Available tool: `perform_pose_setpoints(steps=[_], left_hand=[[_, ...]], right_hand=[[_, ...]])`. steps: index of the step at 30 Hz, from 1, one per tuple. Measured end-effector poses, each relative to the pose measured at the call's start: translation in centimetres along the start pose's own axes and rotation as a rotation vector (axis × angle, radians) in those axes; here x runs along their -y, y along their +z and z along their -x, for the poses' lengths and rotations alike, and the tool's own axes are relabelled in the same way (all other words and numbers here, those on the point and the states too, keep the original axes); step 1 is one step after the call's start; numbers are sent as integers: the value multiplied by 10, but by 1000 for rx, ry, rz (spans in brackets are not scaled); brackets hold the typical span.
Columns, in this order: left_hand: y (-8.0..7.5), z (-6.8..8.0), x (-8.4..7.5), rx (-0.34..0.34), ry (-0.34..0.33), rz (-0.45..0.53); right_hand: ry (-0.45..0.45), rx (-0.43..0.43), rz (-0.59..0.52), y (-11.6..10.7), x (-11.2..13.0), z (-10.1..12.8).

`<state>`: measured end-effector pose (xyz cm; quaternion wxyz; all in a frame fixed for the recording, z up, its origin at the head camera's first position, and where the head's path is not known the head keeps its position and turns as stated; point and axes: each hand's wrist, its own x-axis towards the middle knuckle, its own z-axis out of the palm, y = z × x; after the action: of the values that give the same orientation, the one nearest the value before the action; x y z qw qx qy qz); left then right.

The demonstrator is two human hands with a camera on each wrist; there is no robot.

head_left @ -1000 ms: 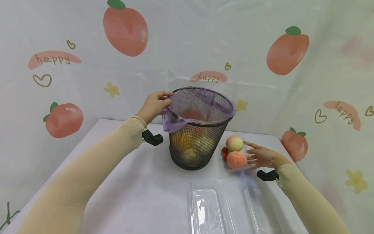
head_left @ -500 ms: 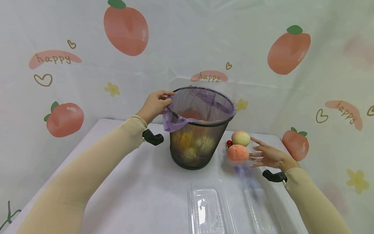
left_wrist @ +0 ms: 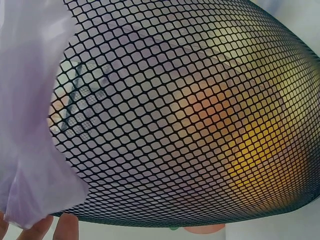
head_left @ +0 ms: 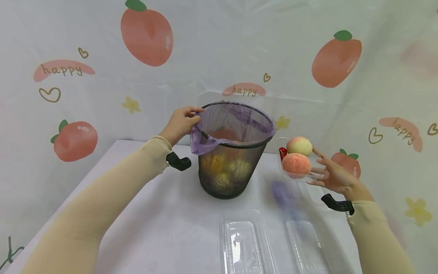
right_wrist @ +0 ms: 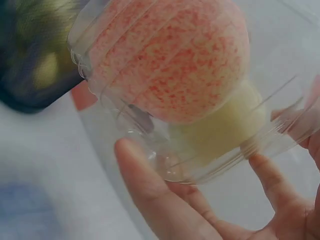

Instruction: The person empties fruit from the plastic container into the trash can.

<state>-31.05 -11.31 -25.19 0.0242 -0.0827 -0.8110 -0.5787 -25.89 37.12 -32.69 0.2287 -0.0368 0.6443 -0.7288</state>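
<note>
Clear tray (head_left: 298,176) of peaches (head_left: 296,163) | right hand (head_left: 333,177) fingers spread beneath | left hand (head_left: 178,123) pinching bag (head_left: 200,142)

Left hand (head_left: 179,123) curled in a pinch; right hand (head_left: 333,176) raised, fingers spread.

— What's the count on the table (head_left: 150,213)?

— One black mesh bin (head_left: 232,167), with one purple liner bag (head_left: 205,142). Two peaches (head_left: 296,163), one pale (head_left: 299,145), one redder. One small red fruit (head_left: 282,152) beside them, partly hidden.

— Containers?

— Three clear plastic trays: one (head_left: 309,176) under the peaches, two lying flat in front (head_left: 244,239).

— Hands?

— Two: left hand (head_left: 179,123), right hand (head_left: 333,176).
</note>
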Motion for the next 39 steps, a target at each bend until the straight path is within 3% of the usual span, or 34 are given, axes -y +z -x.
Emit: perform_pose_setpoints(steps=[4, 11, 13, 26, 32, 39], left_hand=[[0, 0, 0, -4, 3, -3], [0, 0, 0, -5, 4, -2], [0, 0, 0, -4, 7, -3], [0, 1, 0, -5, 1, -10], [0, 0, 3, 0, -9, 3], [0, 0, 1, 2, -1, 6]], right_hand=[[-53, 26, -39, 0, 11, 8], [-199, 256, -192, -4, 29, 14], [-229, 279, -211, -2, 34, 15], [-239, 253, -213, 31, 74, 22], [-291, 136, -220, 54, 95, 8], [-263, 70, -204, 77, 119, -5]])
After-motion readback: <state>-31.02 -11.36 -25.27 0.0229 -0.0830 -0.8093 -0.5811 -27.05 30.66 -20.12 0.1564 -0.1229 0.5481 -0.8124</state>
